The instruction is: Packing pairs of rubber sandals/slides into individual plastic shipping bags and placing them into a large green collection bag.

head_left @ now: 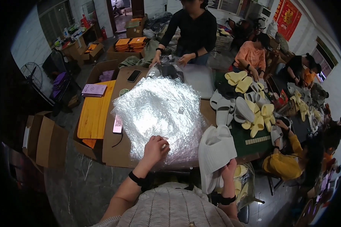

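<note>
The two hands are apart from each other. The left hand (156, 148) is positioned at the near side of a pile of clear plastic film (159, 102), palm down with the fingers curled; whether it pinches a fold cannot be told. The right hand (229, 171) is clamped on the lower end of a set of white slippers (220, 149), which is held tilted at the near right corner of the work surface, just beside the film. A black band encircles each wrist. The film covers the middle of the table and reflects a strong glare. To its left, a pink-and-white device (117, 124) lies against the film edge, with a dark cable below it; a black phone (133, 76) lies farther back. Across the table, a co-worker in black (193, 34) has both hands at the far edge of the film. To the left of the table, a carton holds a stack of yellow envelopes (93, 117), with a purple packet (94, 89) lying on its far end. To the right, grey and yellow slippers (257, 109) are heaped on a dark green surface (257, 147). Beside the heap sits a person with yellow sleeves (282, 165); beyond it sits a person in orange (250, 56). An open cardboard box (51, 143) stands at lower left.
</note>
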{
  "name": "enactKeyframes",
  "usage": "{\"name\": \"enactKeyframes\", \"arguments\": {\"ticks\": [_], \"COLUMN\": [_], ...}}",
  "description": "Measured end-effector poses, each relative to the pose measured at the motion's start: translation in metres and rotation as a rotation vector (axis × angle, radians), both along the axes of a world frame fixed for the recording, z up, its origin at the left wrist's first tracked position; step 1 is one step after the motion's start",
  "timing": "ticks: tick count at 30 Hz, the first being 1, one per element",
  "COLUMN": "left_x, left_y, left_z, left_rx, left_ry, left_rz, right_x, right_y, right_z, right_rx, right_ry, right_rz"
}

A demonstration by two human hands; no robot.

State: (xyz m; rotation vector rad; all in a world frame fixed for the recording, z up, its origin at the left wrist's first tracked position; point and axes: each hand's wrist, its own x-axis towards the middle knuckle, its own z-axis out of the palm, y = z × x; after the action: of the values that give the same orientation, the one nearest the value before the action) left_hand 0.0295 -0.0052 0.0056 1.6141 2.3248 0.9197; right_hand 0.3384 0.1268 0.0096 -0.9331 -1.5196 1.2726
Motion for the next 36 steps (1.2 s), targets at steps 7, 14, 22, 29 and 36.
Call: {"name": "enactKeyframes", "arguments": {"ticks": [7,14,22,29,36], "left_x": [-0.003,0.01,0.022,0.037,0.044], "left_y": [0.012,0.022,0.01,0.004,-0.016], "left_z": [0.0,0.033,0.057,0.077,0.087], "left_rx": [0.062,0.259,0.422,0.469,0.322], "left_ry": [-0.143,-0.288,0.095,-0.086,-0.268], "left_rz": [0.134,0.124,-0.177,-0.298,-0.46], "right_x": [-0.013,-0.041,-0.06,-0.113,-0.169], "right_y": [-0.01,-0.013,-0.009,-0.004,0.032], "right_z": [0.023,0.037,0.029,0.021,0.016], "right_rx": [0.033,0.301,0.44,0.412,0.354], "right_ry": [-0.178,-0.642,-0.839,-0.703,-0.571], "right_rz": [0.27,0.407,0.317,0.212,0.14]}}
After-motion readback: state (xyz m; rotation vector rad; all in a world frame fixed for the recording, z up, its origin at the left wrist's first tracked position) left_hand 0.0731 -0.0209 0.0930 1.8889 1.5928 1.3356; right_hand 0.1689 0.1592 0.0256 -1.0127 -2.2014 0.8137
